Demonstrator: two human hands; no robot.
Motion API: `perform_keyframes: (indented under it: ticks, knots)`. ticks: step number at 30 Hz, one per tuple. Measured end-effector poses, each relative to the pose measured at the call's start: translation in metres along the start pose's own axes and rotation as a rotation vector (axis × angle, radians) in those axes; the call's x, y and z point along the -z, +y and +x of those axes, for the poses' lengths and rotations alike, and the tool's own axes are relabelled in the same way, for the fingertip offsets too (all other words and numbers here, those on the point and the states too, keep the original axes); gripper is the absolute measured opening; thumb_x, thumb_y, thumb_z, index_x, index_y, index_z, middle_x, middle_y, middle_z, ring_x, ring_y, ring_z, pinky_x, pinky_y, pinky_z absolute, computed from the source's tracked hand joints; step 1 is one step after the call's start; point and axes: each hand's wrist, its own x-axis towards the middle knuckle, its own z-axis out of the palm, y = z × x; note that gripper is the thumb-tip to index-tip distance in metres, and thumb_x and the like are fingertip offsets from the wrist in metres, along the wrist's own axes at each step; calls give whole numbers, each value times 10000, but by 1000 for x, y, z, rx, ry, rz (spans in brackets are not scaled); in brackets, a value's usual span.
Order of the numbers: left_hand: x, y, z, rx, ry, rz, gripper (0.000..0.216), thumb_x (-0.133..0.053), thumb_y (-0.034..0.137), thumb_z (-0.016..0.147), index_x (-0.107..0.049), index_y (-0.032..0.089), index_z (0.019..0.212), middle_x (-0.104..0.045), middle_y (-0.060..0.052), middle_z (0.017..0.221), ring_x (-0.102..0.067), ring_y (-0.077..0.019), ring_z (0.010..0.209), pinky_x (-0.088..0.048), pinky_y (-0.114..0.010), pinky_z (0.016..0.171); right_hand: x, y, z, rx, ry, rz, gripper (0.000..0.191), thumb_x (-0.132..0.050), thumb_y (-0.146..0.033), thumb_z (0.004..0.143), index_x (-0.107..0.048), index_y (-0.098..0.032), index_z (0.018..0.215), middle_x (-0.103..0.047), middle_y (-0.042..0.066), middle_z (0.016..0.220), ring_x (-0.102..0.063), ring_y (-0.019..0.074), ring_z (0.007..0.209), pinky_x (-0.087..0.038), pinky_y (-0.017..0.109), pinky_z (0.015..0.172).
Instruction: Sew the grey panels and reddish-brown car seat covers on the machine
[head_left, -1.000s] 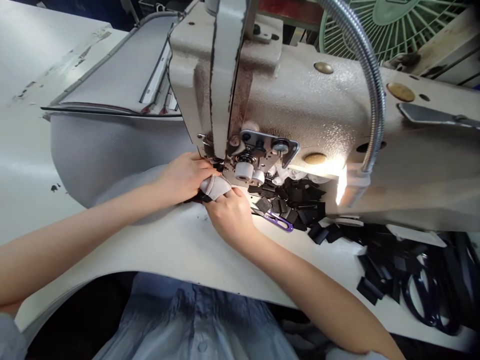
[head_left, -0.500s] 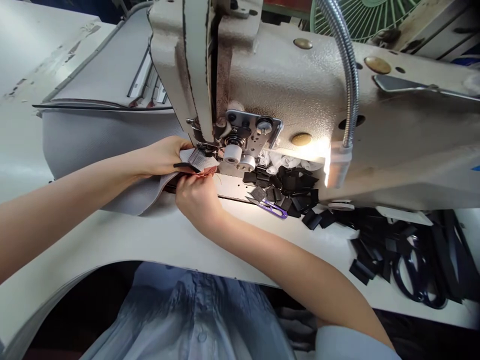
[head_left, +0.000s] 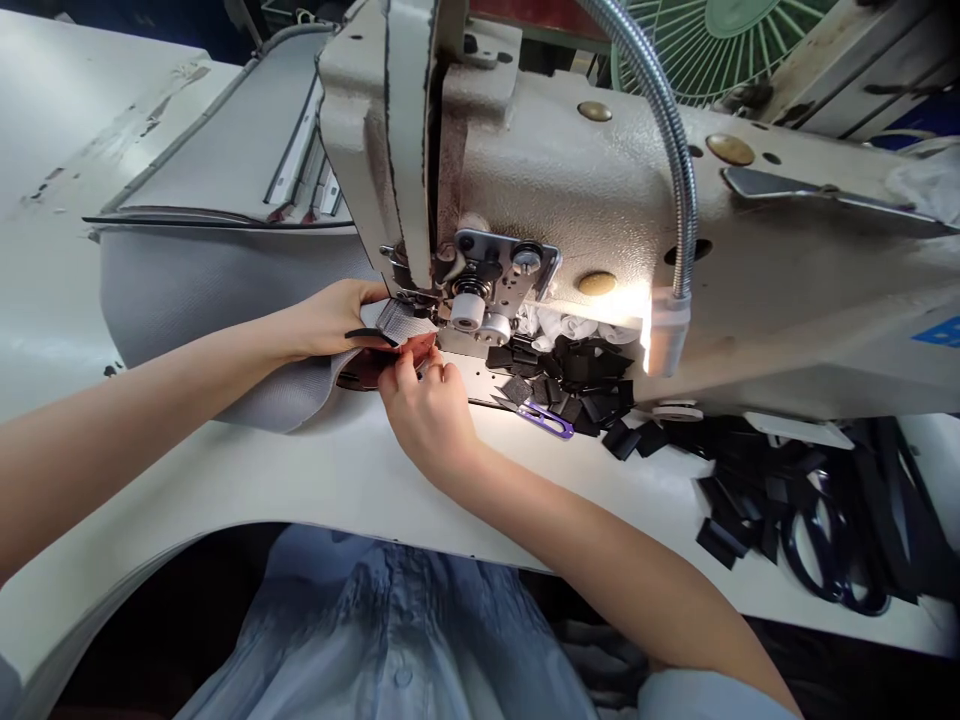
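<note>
Grey fabric (head_left: pixel 225 290) with a reddish-brown underside lies bunched under the head of a sewing machine (head_left: pixel 562 170). My left hand (head_left: pixel 341 315) grips the fabric close to the presser foot area; its fingertips are partly hidden by the cloth. A short black strip (head_left: pixel 371 337) shows on the fabric beside that hand. At the fabric's near edge, my right hand (head_left: pixel 431 400) is closed, its fingertips pinching the reddish-brown edge (head_left: pixel 418 350). The needle is hard to make out behind the machine's parts.
Small black pieces (head_left: pixel 585 375) lie in a pile on the machine bed, with purple thread snips (head_left: pixel 547 420) beside them. Dark-handled scissors (head_left: pixel 832 560) rest among black strips at the right. A lit lamp (head_left: pixel 666 330) hangs on a flexible metal neck. A green fan (head_left: pixel 735 40) stands behind.
My right hand has shifted slightly right and down, its fingers lifted and less tucked under, exposing more of the reddish-brown underside. My left hand keeps its hold. The view has shifted slightly.
</note>
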Motion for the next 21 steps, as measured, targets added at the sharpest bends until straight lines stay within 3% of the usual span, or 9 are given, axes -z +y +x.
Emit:
perform_keyframes:
  ticks: [5, 9, 15, 21]
  knots:
    - [1, 0, 0, -17, -10, 7, 279, -769, 380, 628, -676, 151, 757, -669, 4, 705, -657, -241, 891, -527, -318, 905, -1, -2, -2, -29, 2, 21, 345, -398, -89, 996, -679, -80, 1197, -650, 251, 1264, -651, 302, 1001, -477, 419, 754]
    - [2, 2, -1, -54, -55, 96, 365, -750, 460, 686, -689, 132, 832, -697, -20, 780, -653, -249, 904, -516, -313, 879, 0, 16, -7, -9, -9, 118, 320, -405, -130, 1012, -665, -129, 1198, -683, 173, 1162, -627, 262, 987, -476, 379, 774]
    - [2, -3, -1, -106, -60, 56, 428, -749, 499, 734, -690, 118, 919, -727, -39, 894, -655, -239, 907, -506, -275, 826, 6, 46, -4, -253, -121, 154, 353, -315, -227, 1067, -650, -158, 1156, -683, 124, 1054, -667, 228, 901, -455, 314, 673]
    - [-3, -9, -1, -36, -27, -100, 419, -798, 479, 709, -690, 136, 924, -703, -9, 826, -644, -187, 828, -497, -237, 757, -1, 43, 19, -217, -150, 91, 340, -314, -86, 996, -633, -143, 1099, -669, 139, 1085, -674, 194, 775, -360, 297, 543]
